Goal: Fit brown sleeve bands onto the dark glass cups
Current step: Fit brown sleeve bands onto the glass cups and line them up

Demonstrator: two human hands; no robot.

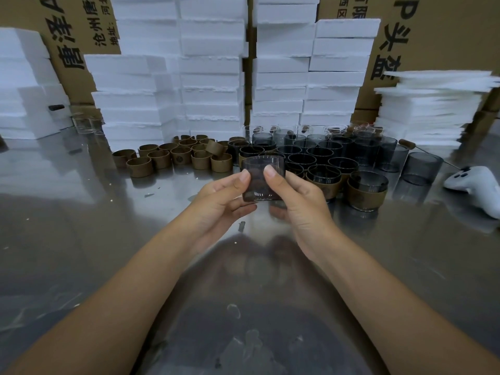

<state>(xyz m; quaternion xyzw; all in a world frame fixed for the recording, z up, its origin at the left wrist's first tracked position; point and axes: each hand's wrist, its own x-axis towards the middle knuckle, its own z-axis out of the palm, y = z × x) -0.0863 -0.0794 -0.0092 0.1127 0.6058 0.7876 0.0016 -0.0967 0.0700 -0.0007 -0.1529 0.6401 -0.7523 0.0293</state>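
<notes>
Head-worn camera looks forward and down, close over the table (pixel 81 239).

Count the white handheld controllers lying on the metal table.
1. The white controller lies at the table's right edge, beside the dark glass cups; others may lie out of frame.

Looked like packing workshop or small factory floor. Steel worktable (pixel 81 239) stood crowded with batch goods: dozens of dark glass cups (pixel 319 155), loose brown sleeve bands (pixel 173 156). White foam boxes (pixel 213 77) were stacked high behind, printed cardboard cartons (pixel 438 36) against the back.
</notes>
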